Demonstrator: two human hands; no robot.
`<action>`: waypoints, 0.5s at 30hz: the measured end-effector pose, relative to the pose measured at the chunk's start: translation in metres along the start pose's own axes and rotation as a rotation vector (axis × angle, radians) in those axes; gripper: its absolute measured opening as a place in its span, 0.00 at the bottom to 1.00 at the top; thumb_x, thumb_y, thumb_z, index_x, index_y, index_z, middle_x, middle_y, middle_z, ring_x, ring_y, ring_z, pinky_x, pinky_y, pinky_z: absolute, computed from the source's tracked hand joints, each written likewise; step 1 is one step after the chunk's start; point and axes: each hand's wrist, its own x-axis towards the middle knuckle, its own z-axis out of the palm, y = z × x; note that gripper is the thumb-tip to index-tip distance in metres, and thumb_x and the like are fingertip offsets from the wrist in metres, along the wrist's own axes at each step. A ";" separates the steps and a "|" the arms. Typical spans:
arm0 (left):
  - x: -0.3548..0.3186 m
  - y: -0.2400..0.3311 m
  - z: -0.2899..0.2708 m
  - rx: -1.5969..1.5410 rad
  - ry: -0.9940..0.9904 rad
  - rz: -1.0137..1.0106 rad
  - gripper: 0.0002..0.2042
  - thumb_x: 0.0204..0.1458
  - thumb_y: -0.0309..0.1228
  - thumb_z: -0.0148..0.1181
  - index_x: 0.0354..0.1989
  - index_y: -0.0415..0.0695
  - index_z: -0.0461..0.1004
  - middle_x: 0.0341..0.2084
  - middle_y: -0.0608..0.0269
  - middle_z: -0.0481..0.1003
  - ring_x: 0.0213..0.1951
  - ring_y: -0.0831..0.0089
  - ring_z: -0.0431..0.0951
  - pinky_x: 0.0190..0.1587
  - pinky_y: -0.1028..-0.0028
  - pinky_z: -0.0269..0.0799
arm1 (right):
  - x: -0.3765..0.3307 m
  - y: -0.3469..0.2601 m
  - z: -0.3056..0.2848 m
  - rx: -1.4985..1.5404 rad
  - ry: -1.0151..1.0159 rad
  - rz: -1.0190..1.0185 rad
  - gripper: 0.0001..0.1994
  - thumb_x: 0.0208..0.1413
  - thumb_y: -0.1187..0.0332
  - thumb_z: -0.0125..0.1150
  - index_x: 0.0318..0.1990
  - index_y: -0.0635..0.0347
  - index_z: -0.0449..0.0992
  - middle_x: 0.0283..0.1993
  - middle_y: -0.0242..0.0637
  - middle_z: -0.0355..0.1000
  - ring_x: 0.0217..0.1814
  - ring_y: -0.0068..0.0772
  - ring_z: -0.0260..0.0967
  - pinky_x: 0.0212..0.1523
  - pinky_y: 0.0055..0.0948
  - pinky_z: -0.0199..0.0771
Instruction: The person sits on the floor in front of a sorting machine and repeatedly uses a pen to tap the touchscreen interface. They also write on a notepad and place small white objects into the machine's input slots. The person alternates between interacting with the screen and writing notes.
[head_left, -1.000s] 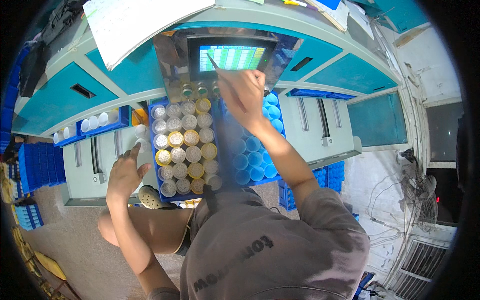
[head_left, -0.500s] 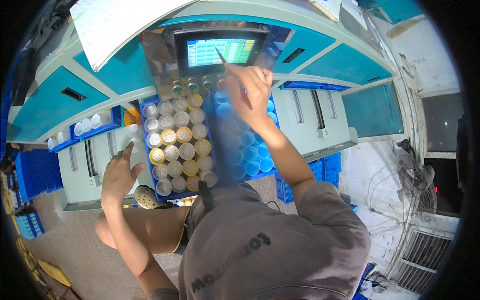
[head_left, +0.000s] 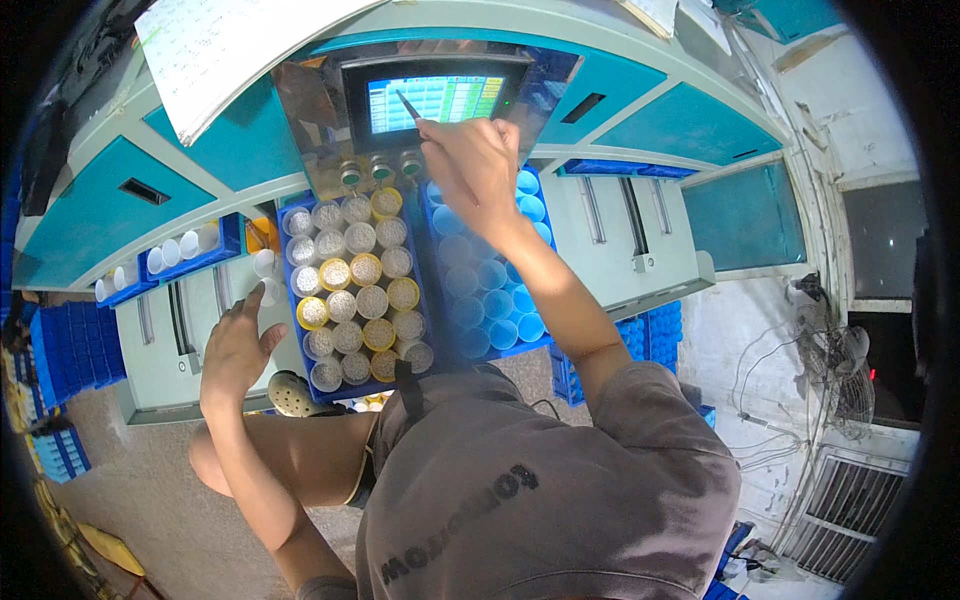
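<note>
My right hand grips a thin, dark, pen-like pointed tool. Its tip lies over the lit touchscreen; whether it touches the glass I cannot tell. My left hand is open, thumb apart from the fingers, over the pale machine shelf. Its fingertips are beside a translucent cup, and another cup stands just beyond. Between my arms sits a blue tray of cups filled with whitish grains, some cups with yellow rims. Right of it, partly behind my right forearm, is a tray of blue-looking cups.
Three green round buttons are below the screen. Paper sheets lie on the machine top. Blue bins with white cups stand at left, near an orange container. Metal rails run along the right shelf. A wire-caged fan stands far right.
My right hand and the pointed tool have moved left and slightly up across the screen. My left hand has hardly moved.
</note>
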 end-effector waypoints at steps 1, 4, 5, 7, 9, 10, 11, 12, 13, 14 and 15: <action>0.000 0.000 0.000 -0.004 0.006 0.004 0.34 0.58 0.36 0.70 0.71 0.38 0.66 0.57 0.39 0.78 0.58 0.42 0.78 0.60 0.53 0.75 | -0.001 0.000 0.001 -0.002 -0.026 0.017 0.17 0.49 0.80 0.70 0.48 0.58 0.85 0.38 0.29 0.81 0.40 0.29 0.75 0.49 0.35 0.60; -0.001 0.000 0.001 0.002 0.000 -0.017 0.33 0.58 0.36 0.70 0.71 0.38 0.67 0.58 0.39 0.78 0.59 0.42 0.78 0.60 0.53 0.74 | -0.007 0.000 -0.002 -0.049 0.030 -0.020 0.17 0.48 0.80 0.70 0.48 0.58 0.85 0.36 0.28 0.81 0.39 0.29 0.75 0.48 0.34 0.59; -0.001 -0.001 0.001 0.009 0.000 -0.017 0.33 0.58 0.36 0.70 0.71 0.38 0.67 0.58 0.39 0.78 0.59 0.41 0.77 0.60 0.52 0.74 | -0.010 0.001 -0.004 -0.059 0.019 -0.014 0.17 0.48 0.80 0.70 0.48 0.58 0.85 0.36 0.28 0.81 0.38 0.29 0.75 0.47 0.34 0.59; -0.001 -0.001 0.002 0.019 0.004 -0.018 0.33 0.59 0.36 0.70 0.71 0.38 0.67 0.58 0.39 0.78 0.59 0.41 0.77 0.60 0.52 0.74 | -0.017 0.002 -0.008 -0.075 0.007 -0.004 0.17 0.48 0.80 0.70 0.47 0.58 0.85 0.35 0.28 0.81 0.37 0.28 0.74 0.46 0.34 0.59; 0.000 -0.001 0.002 0.016 0.001 -0.009 0.33 0.59 0.36 0.70 0.71 0.38 0.66 0.58 0.39 0.77 0.59 0.41 0.77 0.60 0.52 0.74 | -0.020 0.005 -0.009 -0.065 -0.012 -0.002 0.16 0.48 0.80 0.72 0.47 0.58 0.85 0.34 0.28 0.81 0.36 0.29 0.74 0.46 0.35 0.58; 0.000 -0.001 0.002 0.009 0.006 -0.005 0.34 0.59 0.36 0.70 0.71 0.37 0.66 0.58 0.38 0.77 0.59 0.41 0.77 0.60 0.52 0.74 | -0.021 0.006 -0.009 -0.051 -0.022 0.000 0.16 0.48 0.79 0.72 0.47 0.58 0.85 0.34 0.28 0.81 0.36 0.29 0.74 0.46 0.34 0.58; 0.001 -0.001 0.002 0.013 -0.003 -0.006 0.34 0.59 0.36 0.70 0.71 0.38 0.66 0.58 0.38 0.77 0.59 0.41 0.77 0.60 0.52 0.74 | -0.022 0.006 -0.009 -0.034 -0.027 0.000 0.16 0.48 0.79 0.72 0.47 0.58 0.85 0.34 0.28 0.80 0.36 0.29 0.74 0.46 0.34 0.58; 0.001 -0.001 0.002 0.012 -0.004 -0.006 0.33 0.59 0.36 0.70 0.71 0.38 0.66 0.58 0.38 0.77 0.59 0.41 0.77 0.60 0.52 0.74 | -0.022 0.007 -0.008 -0.043 -0.037 0.004 0.16 0.48 0.79 0.73 0.47 0.57 0.85 0.34 0.28 0.80 0.36 0.29 0.74 0.46 0.34 0.58; 0.002 -0.001 0.002 0.006 0.002 -0.002 0.33 0.59 0.36 0.70 0.71 0.38 0.66 0.58 0.38 0.77 0.59 0.41 0.77 0.60 0.52 0.74 | -0.022 0.007 -0.007 -0.049 -0.043 0.007 0.16 0.48 0.79 0.73 0.47 0.57 0.85 0.34 0.28 0.80 0.36 0.29 0.73 0.46 0.34 0.58; 0.002 0.000 0.001 0.013 -0.004 -0.006 0.33 0.59 0.36 0.70 0.71 0.38 0.67 0.58 0.38 0.77 0.59 0.41 0.77 0.60 0.52 0.74 | -0.021 0.007 -0.007 -0.054 -0.048 0.010 0.16 0.48 0.79 0.73 0.47 0.57 0.85 0.34 0.28 0.80 0.36 0.29 0.73 0.46 0.34 0.58; 0.002 0.000 0.001 0.014 -0.003 -0.006 0.33 0.59 0.36 0.70 0.71 0.38 0.67 0.58 0.38 0.77 0.59 0.41 0.77 0.60 0.52 0.74 | -0.021 0.006 -0.006 -0.060 -0.045 0.008 0.16 0.48 0.79 0.73 0.47 0.57 0.85 0.34 0.28 0.79 0.36 0.29 0.73 0.46 0.34 0.58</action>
